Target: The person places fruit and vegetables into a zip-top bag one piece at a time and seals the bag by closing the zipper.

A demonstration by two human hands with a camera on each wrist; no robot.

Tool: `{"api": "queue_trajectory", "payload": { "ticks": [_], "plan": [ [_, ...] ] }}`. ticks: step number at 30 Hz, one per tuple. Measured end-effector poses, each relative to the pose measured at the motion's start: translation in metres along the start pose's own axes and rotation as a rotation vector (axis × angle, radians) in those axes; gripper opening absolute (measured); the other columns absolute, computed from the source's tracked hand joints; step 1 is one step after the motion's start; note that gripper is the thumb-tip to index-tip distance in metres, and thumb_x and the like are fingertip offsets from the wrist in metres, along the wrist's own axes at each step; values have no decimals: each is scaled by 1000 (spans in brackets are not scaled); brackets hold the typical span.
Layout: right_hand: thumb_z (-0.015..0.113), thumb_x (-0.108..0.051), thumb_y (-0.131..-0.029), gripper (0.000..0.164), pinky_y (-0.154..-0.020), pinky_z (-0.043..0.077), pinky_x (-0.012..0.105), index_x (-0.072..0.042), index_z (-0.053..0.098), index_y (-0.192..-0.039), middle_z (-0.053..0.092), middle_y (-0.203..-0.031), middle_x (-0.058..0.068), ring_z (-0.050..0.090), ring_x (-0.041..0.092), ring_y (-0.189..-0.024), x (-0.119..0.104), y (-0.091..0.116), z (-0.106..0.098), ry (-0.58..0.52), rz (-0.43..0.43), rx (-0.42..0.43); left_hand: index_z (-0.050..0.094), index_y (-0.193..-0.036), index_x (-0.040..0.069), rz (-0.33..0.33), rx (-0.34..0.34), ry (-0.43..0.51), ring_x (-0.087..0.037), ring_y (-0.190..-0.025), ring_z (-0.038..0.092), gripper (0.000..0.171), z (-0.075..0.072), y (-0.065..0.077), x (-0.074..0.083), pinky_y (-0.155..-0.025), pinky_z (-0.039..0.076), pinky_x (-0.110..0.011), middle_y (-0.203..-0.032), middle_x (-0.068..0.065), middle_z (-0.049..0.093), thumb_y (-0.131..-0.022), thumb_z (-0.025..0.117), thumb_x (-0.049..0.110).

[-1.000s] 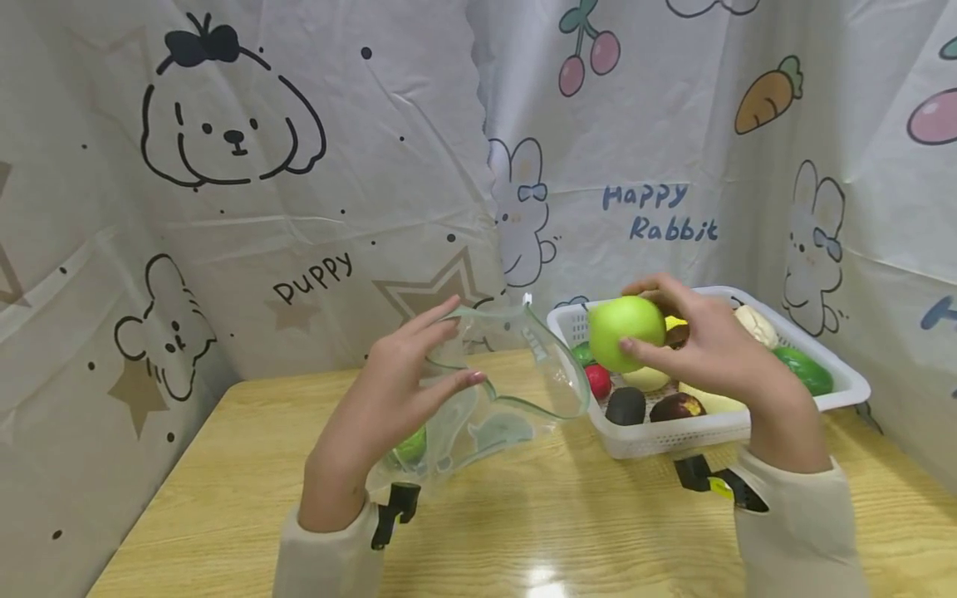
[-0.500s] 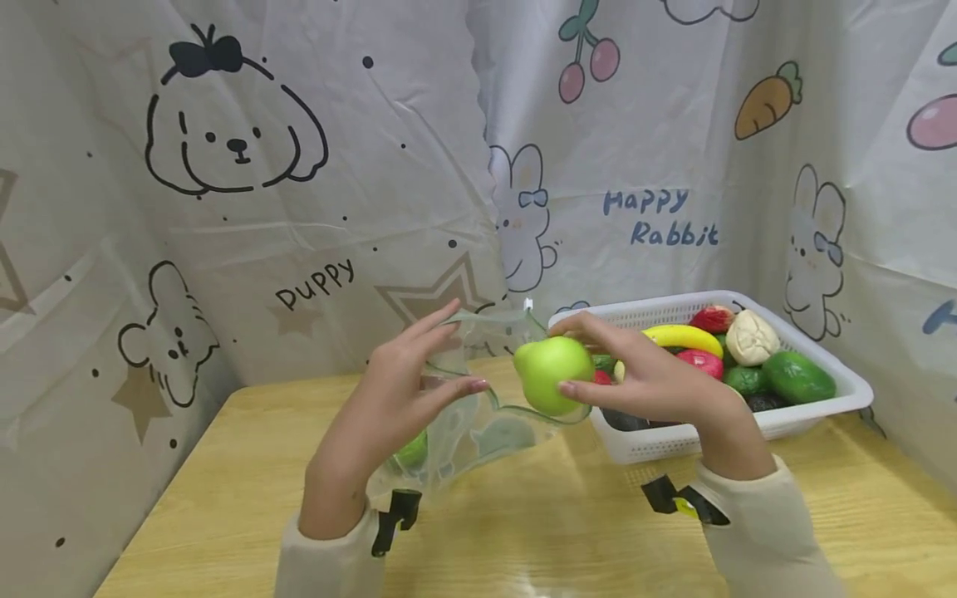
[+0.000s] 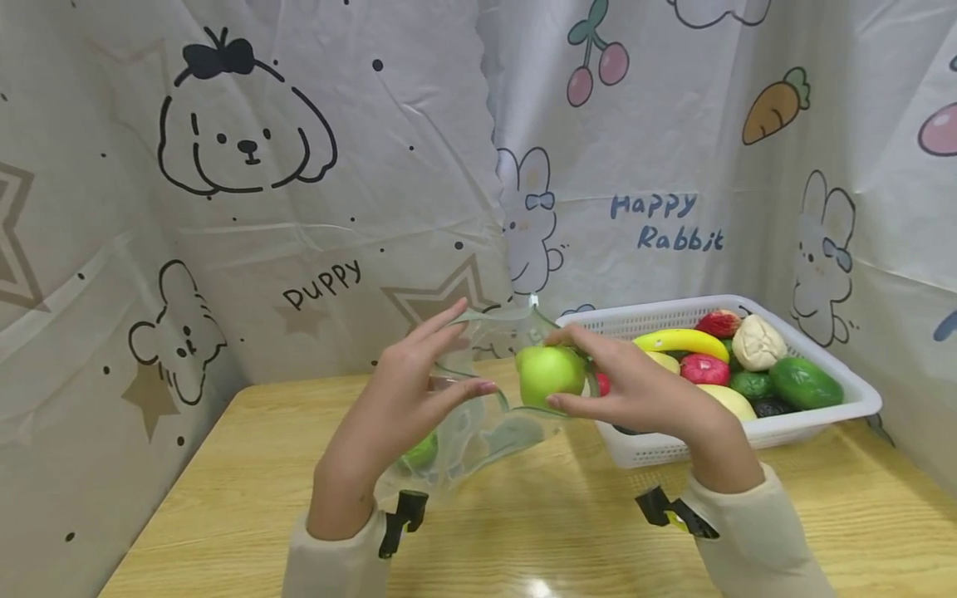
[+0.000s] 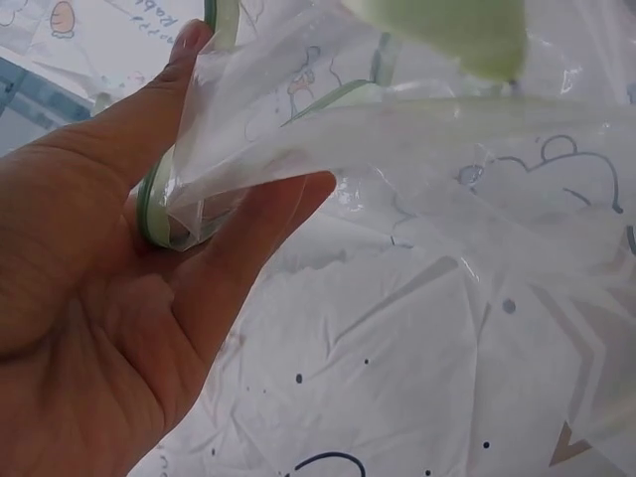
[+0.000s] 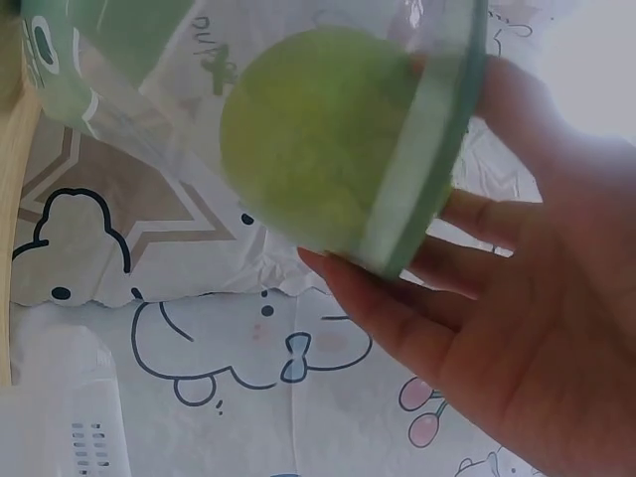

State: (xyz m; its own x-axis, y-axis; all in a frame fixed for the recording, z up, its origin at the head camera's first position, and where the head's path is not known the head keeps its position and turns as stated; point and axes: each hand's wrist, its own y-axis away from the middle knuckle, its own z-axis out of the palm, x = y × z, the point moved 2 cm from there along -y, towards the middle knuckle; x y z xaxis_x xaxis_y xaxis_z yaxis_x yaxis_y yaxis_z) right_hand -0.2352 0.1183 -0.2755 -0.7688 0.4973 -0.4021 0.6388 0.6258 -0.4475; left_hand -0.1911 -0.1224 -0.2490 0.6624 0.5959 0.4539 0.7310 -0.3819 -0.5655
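My left hand holds a clear zip bag by its green-edged mouth, thumb and fingers spread so the mouth gapes. A round green item shows through the plastic at the bag's lower left; its kind is unclear. With thumb and fingertips my right hand grips a green apple at the bag's mouth. In the right wrist view the apple appears behind the clear plastic, inside the bag's rim, with the fingers touching around that rim.
Right of the bag stands a white basket with a banana, a dark green avocado-like piece, a whitish bulb and several other pieces. A wooden table lies underneath, and printed cloth hangs behind.
My right hand has carried the apple left from above the basket into the bag's mouth. The left hand keeps its hold on the bag with little movement.
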Motion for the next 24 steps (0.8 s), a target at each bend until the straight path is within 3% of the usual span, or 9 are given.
{"api": "queue_trajectory", "payload": {
  "ticks": [7, 12, 24],
  "plan": [
    [68, -22, -83, 46, -80, 57, 42, -3, 52, -121, 66, -111, 13, 60, 17, -94, -2, 0, -3, 83, -4, 63, 57, -125, 12, -1, 10, 5, -4, -73, 67, 51, 0, 0, 1, -66, 57, -15, -153, -3, 33, -79, 70, 29],
    [68, -21, -83, 49, -83, 56, 44, -4, 51, -125, 64, -117, 14, 60, 19, -99, -3, 1, -5, 113, -21, 78, 54, -129, 14, -5, 8, 14, -3, -73, 67, 55, -1, -1, 1, -67, 57, -16, -154, -2, 30, -80, 69, 32],
    [67, -18, -83, 48, -92, 51, 50, -2, 50, -126, 60, -125, 16, 57, 23, -107, -2, 1, -6, 108, -45, 64, 58, -123, 13, 4, 7, -25, -1, -70, 65, 49, 1, -2, 1, -66, 57, -15, -154, -4, 31, -79, 70, 31]
  ]
}}
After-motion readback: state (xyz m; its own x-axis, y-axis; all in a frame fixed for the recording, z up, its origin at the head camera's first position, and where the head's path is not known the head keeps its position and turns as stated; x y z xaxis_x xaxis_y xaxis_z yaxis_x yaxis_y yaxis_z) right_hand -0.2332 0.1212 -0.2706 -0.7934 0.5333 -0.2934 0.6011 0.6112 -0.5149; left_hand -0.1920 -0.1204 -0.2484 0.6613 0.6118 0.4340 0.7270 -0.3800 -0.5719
